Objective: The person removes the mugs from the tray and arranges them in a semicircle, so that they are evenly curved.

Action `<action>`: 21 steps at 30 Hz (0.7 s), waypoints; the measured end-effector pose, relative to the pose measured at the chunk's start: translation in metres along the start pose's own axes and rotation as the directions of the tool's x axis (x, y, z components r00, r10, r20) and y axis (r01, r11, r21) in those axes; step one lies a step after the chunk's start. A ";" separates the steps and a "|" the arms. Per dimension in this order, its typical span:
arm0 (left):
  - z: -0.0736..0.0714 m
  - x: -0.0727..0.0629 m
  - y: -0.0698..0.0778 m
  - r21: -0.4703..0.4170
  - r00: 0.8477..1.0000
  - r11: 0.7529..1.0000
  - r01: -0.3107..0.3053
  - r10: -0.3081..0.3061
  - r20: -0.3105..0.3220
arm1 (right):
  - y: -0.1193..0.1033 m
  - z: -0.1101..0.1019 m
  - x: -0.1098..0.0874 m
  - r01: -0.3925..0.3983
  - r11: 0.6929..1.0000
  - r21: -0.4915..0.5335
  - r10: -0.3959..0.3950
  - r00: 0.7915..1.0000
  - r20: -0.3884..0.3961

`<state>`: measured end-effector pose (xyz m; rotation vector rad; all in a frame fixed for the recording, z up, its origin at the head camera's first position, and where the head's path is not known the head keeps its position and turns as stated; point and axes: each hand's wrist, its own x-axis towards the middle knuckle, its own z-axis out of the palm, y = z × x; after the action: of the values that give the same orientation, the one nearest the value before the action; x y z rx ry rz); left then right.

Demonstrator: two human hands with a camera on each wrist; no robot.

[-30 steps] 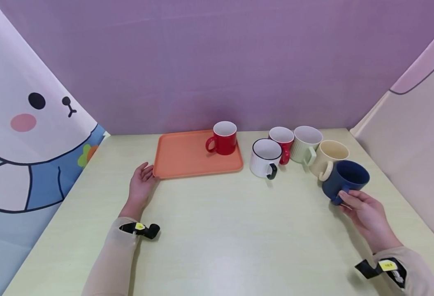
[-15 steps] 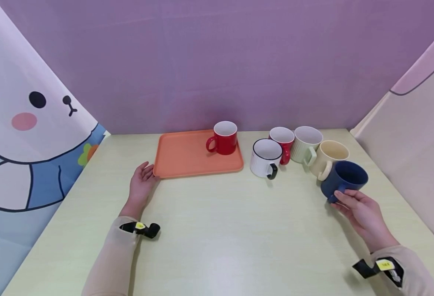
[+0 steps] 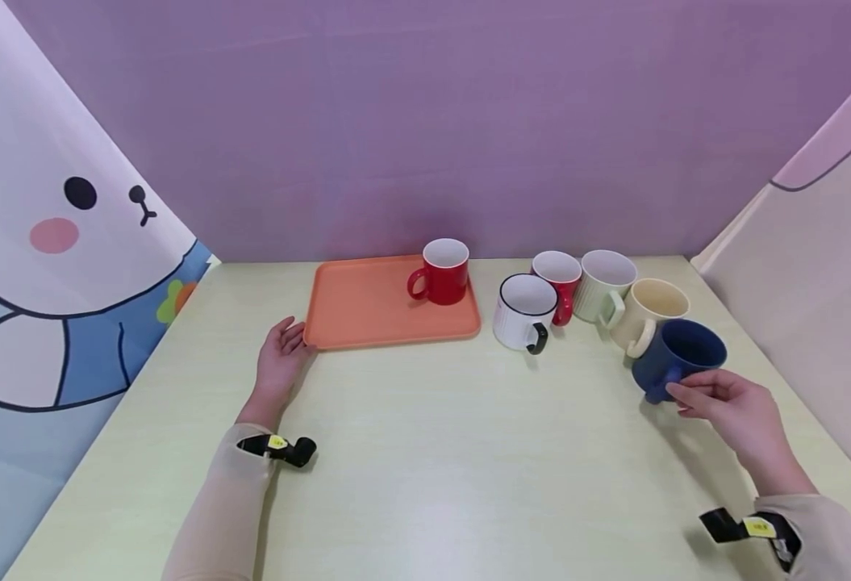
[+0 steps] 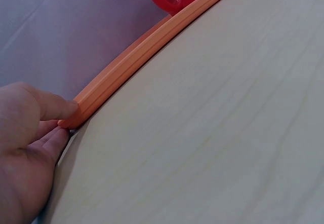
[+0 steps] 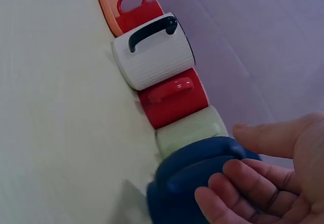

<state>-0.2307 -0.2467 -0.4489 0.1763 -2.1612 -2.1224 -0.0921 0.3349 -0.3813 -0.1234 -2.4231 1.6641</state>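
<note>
My left hand (image 3: 280, 367) holds the near left corner of an orange tray (image 3: 352, 315). In the left wrist view, its thumb lies against the tray's rim (image 4: 126, 67), with fingertips at the corner. A red mug (image 3: 447, 282) stands on the tray's right part. At the right, my right hand (image 3: 740, 411) is at the handle of a dark blue mug (image 3: 661, 359), which stands upright on the table. The right wrist view shows thumb and loosely curled fingers apart in front of the blue mug (image 5: 177, 203), not gripping it.
Left of and behind the blue mug stand a cream mug (image 3: 631, 319), a pale green mug (image 3: 595, 294), another red mug (image 3: 563, 290) and a white mug (image 3: 515, 323) with black rim and handle. A purple cloth (image 3: 396, 129) hangs behind the table (image 3: 432, 452).
My right hand has let go of the blue mug's handle and drawn slightly right. The blue mug has settled close against the cream mug. My left hand stays at the tray corner.
</note>
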 end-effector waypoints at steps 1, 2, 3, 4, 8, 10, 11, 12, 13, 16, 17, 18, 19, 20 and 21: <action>0.000 0.000 0.000 0.001 1.000 1.000 -0.004 0.004 0.002 | -0.003 -0.001 0.000 0.009 0.998 -0.058 -0.009 1.000 -0.011; 0.000 0.001 0.000 0.002 1.000 1.000 -0.006 0.006 0.003 | -0.007 -0.001 0.000 0.015 0.995 -0.098 -0.017 1.000 -0.018; 0.000 0.001 0.001 0.001 1.000 1.000 -0.006 0.006 0.004 | -0.010 -0.001 0.000 0.022 0.993 -0.112 -0.024 1.000 -0.018; 0.000 0.001 0.001 0.003 1.000 1.000 -0.007 0.007 0.003 | -0.014 0.000 0.001 0.032 0.992 -0.124 -0.035 0.999 -0.019; -0.001 0.002 0.001 0.000 1.000 1.000 0.004 -0.004 0.000 | -0.028 0.007 0.006 0.054 0.988 -0.146 -0.053 0.998 0.015; -0.002 0.002 0.000 -0.004 1.000 1.000 0.007 -0.007 -0.001 | -0.035 0.012 0.009 0.068 0.986 -0.153 -0.063 0.997 0.036; -0.002 0.002 0.000 -0.004 1.000 1.000 0.009 -0.009 -0.001 | -0.038 0.015 0.011 0.075 0.986 -0.147 -0.068 0.996 0.050; -0.002 0.002 0.000 -0.006 1.000 1.000 0.010 -0.010 -0.001 | -0.041 0.018 0.014 0.082 0.987 -0.140 -0.074 0.995 0.065; -0.002 0.002 0.000 -0.005 1.000 1.000 0.011 -0.011 -0.002 | -0.044 0.021 0.016 0.086 0.987 -0.133 -0.076 0.994 0.078; -0.002 0.000 0.000 -0.001 1.000 1.000 0.016 -0.016 -0.003 | -0.052 0.031 0.022 0.101 0.987 -0.122 -0.087 0.990 0.114; -0.001 0.000 0.000 0.000 1.000 1.000 0.018 -0.018 -0.003 | -0.055 0.035 0.024 0.106 0.986 -0.129 -0.090 0.988 0.124; -0.001 0.000 0.000 -0.002 1.000 1.000 0.018 -0.018 -0.002 | -0.057 0.039 0.026 0.111 0.984 -0.137 -0.092 0.987 0.134; 0.000 0.000 0.000 0.000 1.000 1.000 0.017 -0.017 -0.002 | -0.061 0.043 0.028 0.115 0.982 -0.147 -0.094 0.985 0.142; 0.000 0.000 0.000 -0.001 1.000 1.000 0.015 -0.015 -0.001 | -0.064 0.047 0.030 0.125 0.979 -0.158 -0.101 0.984 0.149; 0.001 0.000 0.000 -0.004 1.000 1.000 0.011 -0.011 -0.001 | -0.067 0.051 0.031 0.134 0.976 -0.171 -0.107 0.982 0.157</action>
<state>-0.2307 -0.2460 -0.4488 0.1900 -2.1601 -2.1318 -0.1306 0.2697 -0.3334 0.1228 -2.6303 1.4467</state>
